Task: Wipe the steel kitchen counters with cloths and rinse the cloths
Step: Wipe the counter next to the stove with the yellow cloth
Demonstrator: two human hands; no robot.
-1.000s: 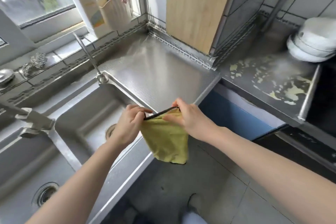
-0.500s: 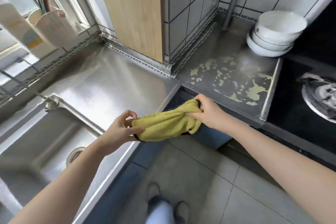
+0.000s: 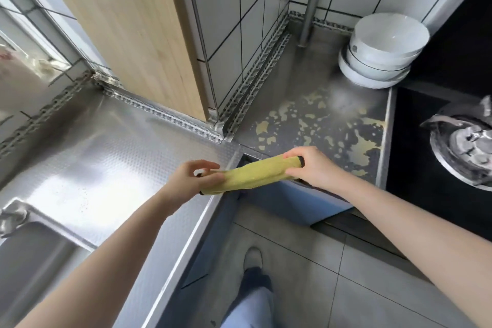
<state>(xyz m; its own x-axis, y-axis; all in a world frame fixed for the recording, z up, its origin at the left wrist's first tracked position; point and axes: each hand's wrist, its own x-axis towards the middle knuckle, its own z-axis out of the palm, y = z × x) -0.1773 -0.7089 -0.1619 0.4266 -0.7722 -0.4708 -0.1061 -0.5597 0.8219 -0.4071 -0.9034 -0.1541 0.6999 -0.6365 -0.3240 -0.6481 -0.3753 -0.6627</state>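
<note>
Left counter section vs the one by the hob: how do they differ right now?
The left counter looks clean and bright, with a dimpled texture; the right counter is darker and spattered with yellowish residue. The left counter is bare where it shows; the right counter carries stacked white bowls at the back. Both are steel, and they meet at the tiled corner.
</note>
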